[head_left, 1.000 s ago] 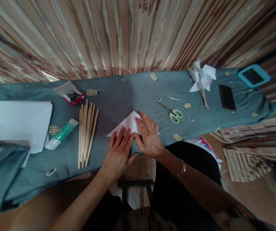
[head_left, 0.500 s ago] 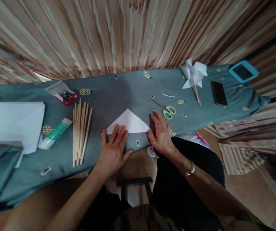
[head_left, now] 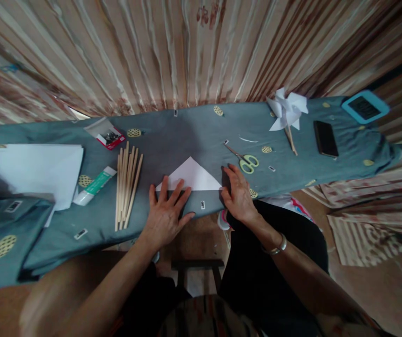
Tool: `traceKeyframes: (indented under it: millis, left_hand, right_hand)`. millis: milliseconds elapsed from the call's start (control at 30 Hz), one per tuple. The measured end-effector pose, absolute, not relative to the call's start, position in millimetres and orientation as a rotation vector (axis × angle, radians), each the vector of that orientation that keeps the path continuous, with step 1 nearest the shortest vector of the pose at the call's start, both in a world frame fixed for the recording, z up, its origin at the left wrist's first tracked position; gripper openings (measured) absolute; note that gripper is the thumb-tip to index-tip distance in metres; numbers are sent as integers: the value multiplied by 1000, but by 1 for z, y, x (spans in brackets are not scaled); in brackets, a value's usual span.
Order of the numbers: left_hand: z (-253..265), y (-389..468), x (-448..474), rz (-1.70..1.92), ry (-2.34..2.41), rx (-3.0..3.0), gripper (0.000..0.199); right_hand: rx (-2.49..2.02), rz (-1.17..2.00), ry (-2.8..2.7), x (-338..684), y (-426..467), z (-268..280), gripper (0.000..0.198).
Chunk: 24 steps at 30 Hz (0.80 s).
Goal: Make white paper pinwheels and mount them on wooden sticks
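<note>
A white sheet of paper folded into a triangle (head_left: pixel 193 175) lies on the cloth-covered table, its point facing away from me and its long folded edge towards me. My left hand (head_left: pixel 167 213) rests flat with fingers spread, the fingertips on the left part of that edge. At the triangle's right corner is my right hand (head_left: pixel 238 194), fingers loosely stretched, its thumb touching or right beside the corner. Green-handled scissors (head_left: pixel 244 160) lie just beyond the right hand. Left of the left hand is a bundle of wooden sticks (head_left: pixel 127 187).
A glue tube (head_left: pixel 95 186), a stack of white paper (head_left: pixel 35 171) and a red-and-white packet of small dark pieces (head_left: pixel 107 135) lie at left. A paper pinwheel (head_left: pixel 287 112) on a stick, a dark phone (head_left: pixel 325 138) and a blue-framed device (head_left: pixel 365 106) lie at right. A curtain (head_left: pixel 172 56) hangs behind.
The view has shifted slightly, so table items appear further right. The left fingers are spread a little wider along the fold. The folded paper keeps its shape, and the right hand stays by its corner.
</note>
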<state>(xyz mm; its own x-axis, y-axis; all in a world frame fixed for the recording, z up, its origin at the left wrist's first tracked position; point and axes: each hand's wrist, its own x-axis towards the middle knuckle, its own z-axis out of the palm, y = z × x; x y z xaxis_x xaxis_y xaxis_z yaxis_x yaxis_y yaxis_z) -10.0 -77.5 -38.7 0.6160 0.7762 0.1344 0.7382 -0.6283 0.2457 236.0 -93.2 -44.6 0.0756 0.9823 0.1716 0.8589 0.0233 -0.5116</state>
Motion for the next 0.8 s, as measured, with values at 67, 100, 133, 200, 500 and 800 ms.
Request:
traceKeyframes:
  millis: [67,100,133,200,500,800]
  left_hand:
    - [-38,-77,-12,317,1276,2687,60]
    - [-38,-77,-13,297,1281,2696,61]
    - [-37,-77,-15,275,1282,2706,62]
    - [-36,-77,-18,235,1274,2729,64]
    - [-40,-83,-50,276,1332,2749,77]
    - [-41,-86,-57,322,1355,2748,77]
  right_hand:
    - [-1877,349,-1819,237,-93,-46,58]
    - [-1881,351,-1818,238,-92,-46,59]
    - [-1883,350,-1813,238,-92,-47,59]
    - [-1874,338,-1802,238,-92,-48,58]
    - [-1829,342,-1820,247,-93,-50,58]
    - [-1697,169,-1976,235,-91,-25,56]
